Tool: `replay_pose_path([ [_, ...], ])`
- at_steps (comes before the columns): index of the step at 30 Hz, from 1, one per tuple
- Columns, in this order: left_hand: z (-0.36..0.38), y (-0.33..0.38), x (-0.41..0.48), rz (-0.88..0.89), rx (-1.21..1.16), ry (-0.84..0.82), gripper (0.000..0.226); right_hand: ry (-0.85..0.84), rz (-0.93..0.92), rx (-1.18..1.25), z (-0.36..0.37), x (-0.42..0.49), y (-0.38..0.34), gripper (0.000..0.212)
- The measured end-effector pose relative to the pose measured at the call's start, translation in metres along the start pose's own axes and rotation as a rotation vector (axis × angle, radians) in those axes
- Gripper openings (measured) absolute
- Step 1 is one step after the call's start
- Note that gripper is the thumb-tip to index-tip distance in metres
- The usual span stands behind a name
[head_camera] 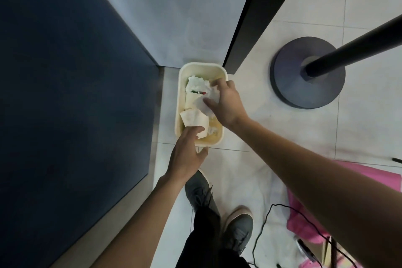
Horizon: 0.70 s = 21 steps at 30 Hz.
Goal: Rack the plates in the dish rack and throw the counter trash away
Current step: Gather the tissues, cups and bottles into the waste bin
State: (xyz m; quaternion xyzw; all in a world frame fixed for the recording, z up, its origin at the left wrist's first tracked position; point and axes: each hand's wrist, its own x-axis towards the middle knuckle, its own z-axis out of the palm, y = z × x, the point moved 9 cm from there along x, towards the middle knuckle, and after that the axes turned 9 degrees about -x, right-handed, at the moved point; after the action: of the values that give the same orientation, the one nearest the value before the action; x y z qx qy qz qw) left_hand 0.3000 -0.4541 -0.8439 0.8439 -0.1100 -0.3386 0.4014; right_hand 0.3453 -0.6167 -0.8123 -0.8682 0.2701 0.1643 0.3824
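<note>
A cream rectangular trash bin stands on the tiled floor, in the corner by a dark blue cabinet. Inside lie crumpled white tissues and a wrapper with red and green print. My right hand reaches into the bin from the right and pinches a crumpled white tissue. At the bin's near end my left hand hovers with relaxed, spread fingers. Its fingertips touch a folded cream paper piece that leans on the bin's left wall. No plates or dish rack are in view.
The dark blue cabinet fills the left side. A dark panel edge runs behind the bin. To the right stand a round grey base and its black pole. Pink cloth and a black cable lie near my shoes.
</note>
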Motion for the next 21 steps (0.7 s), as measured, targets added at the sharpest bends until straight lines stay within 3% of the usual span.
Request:
replay_pose_path([
  [5, -0.017, -0.001, -0.007, -0.043, 0.003, 0.032, 0.05, -0.011, -0.006, 0.006, -0.01, 0.003, -0.005, 0.071],
  [14, -0.037, 0.037, -0.056, -0.082, -0.056, 0.054, 0.047, -0.147, -0.105, -0.195, -0.027, -0.092, 0.006, 0.059],
  [21, -0.067, 0.109, -0.106, -0.011, -0.129, 0.141, 0.051, -0.073, -0.191, -0.17, -0.074, -0.169, -0.039, 0.054],
])
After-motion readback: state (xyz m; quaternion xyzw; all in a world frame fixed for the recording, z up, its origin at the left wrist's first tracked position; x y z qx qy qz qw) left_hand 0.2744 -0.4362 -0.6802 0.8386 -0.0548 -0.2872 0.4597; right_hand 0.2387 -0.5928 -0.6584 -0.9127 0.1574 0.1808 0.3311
